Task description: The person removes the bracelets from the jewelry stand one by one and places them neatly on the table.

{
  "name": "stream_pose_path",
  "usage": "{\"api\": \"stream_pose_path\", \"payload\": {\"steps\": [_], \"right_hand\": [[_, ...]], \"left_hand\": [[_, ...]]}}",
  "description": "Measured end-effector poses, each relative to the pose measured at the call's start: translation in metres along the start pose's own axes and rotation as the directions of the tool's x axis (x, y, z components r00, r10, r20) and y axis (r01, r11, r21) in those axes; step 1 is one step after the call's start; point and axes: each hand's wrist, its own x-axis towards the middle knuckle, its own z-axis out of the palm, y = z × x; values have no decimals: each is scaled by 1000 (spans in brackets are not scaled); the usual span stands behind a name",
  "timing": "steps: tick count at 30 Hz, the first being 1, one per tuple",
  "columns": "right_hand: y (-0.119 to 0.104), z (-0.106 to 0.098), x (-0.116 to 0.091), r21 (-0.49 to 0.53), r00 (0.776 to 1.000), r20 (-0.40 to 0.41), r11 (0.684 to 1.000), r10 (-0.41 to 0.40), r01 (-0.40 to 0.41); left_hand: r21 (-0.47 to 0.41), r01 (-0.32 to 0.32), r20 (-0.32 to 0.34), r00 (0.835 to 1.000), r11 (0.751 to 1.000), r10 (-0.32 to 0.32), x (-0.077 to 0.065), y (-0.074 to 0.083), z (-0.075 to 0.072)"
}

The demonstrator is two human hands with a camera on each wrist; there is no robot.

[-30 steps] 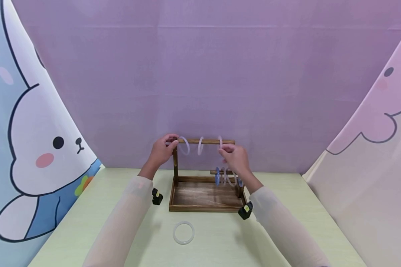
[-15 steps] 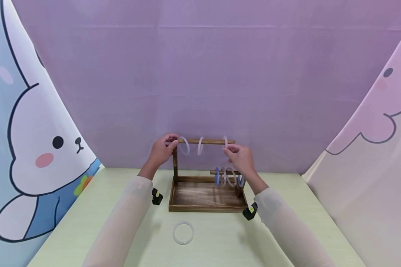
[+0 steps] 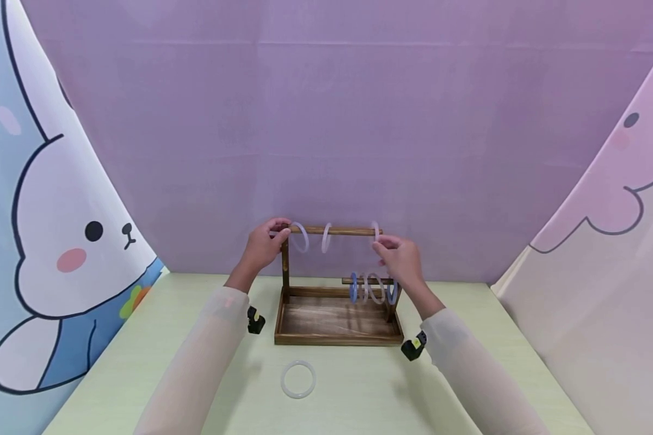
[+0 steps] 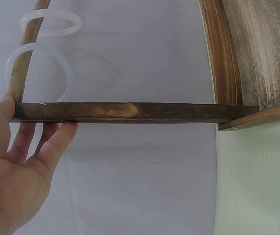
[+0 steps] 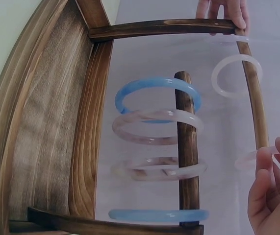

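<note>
On table, head view only: white ring; post in left hand, pink ring in right hand

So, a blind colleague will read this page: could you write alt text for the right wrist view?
The right hand pinches a pale pink ring at the near end of a wooden rack's upper bar. Two blue rings and two marbled rings circle a lower bar; at the top, the left hand holds the far corner.
</note>
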Motion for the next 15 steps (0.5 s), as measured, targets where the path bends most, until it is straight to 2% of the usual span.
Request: {"api": "stream_pose_path", "payload": {"steps": [9, 15], "right_hand": [[8, -8, -1, 18, 1000, -24, 1000, 9, -9], [11, -14, 1, 38, 998, -34, 998, 51, -50]], "left_hand": [[4, -7, 1, 1000, 1000, 7, 1, 0, 0], [4, -11, 1, 1000, 1000, 11, 0, -1, -1]]}}
